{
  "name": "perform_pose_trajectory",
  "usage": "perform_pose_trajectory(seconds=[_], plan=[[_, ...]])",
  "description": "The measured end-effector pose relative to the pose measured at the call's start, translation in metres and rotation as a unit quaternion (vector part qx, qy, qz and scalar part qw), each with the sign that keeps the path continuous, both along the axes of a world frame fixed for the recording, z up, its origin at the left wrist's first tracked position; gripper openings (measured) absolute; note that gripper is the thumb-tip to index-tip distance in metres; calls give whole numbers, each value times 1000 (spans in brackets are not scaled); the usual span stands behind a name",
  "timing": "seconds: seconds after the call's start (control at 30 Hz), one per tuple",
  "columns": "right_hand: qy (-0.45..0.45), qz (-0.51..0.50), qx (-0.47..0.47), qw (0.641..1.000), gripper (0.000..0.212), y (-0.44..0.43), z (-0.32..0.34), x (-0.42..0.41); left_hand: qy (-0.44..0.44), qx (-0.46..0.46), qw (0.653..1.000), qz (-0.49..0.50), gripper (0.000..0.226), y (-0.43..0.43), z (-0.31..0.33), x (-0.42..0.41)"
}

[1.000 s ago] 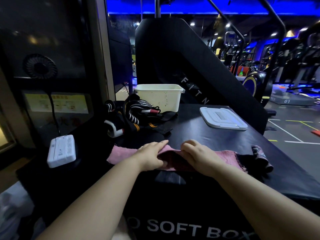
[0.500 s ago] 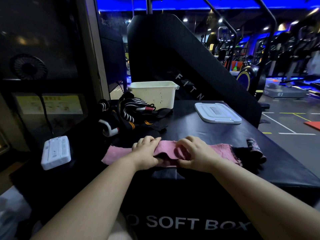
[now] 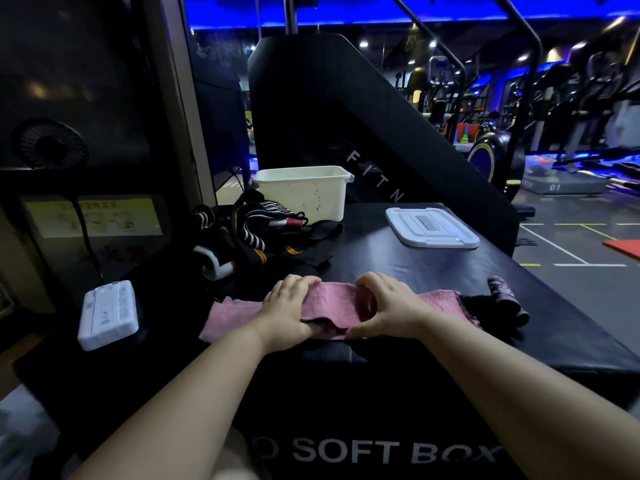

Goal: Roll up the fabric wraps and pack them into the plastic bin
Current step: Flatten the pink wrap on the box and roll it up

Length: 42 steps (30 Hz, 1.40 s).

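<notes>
Where both thumbs tuck beneath, the pink wrap (image 3: 332, 306) lies gripped between left hand (image 3: 285, 311) and right hand (image 3: 388, 306).

Centre of the frame: a pink wrap (image 3: 332, 306) of soft, nubbly, matt cloth. Under it, a black box (image 3: 415, 271) with a smooth, faintly shiny, vinyl-like skin. Upper centre: a bin (image 3: 304, 195) of dull, speckled white plastic. Right of it, a glossier white plastic lid (image 3: 431, 226). Left of centre: striped woven cloth wraps (image 3: 256, 230).
</notes>
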State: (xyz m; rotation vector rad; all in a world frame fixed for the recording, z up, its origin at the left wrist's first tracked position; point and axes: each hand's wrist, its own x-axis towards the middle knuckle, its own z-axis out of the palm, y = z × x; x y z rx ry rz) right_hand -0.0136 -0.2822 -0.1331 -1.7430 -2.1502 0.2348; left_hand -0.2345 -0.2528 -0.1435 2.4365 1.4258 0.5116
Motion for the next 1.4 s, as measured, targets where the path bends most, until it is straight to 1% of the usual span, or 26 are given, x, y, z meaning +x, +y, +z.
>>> perform_pose_trajectory(seconds=[0.07,0.1,0.27,0.43,0.6,0.73,0.83,0.9,1.0,1.03,1.13,1.23,1.27,1.4], plan=[[3,-1,-3,1000,82,0,1,-1,10,-7,1000,-4,109,1,2,-1],[3,0,-3,1000,83,0,1,-1,16,-4,1000,-5,110,3,2,-1],[1,3,16,1000,78,-3,2,-1,-1,-13,1000,-12,86,9,0,-4],[-17,5,36,999,75,-9,6,-4,-7,-36,999,-9,85,9,1,-3],[-41,6,61,997,77,-13,7,-5,-1,-30,1000,-3,76,7,3,-2],[-83,18,102,991,74,-13,7,-5,6,-39,999,17,66,15,-5,-5],[-88,24,83,992,74,-12,4,-1,5,-51,999,15,65,18,-9,-7],[-104,29,56,993,80,-11,3,1,9,-45,999,1,70,17,-5,-8],[-123,32,6,992,106,-6,2,4,39,-30,999,-22,79,14,2,-11],[-128,31,-3,991,111,-4,1,6,50,-30,998,-28,82,13,4,-12],[-143,28,-26,989,119,-1,0,9,75,-31,996,-38,87,13,6,-13],[-147,35,-45,987,134,0,-1,11,108,-17,993,-42,91,15,6,-13],[-150,35,-50,987,134,1,-2,12,122,-15,992,-42,92,16,6,-14],[-135,47,-43,989,117,1,-3,14,166,7,985,-40,93,16,9,-14]])
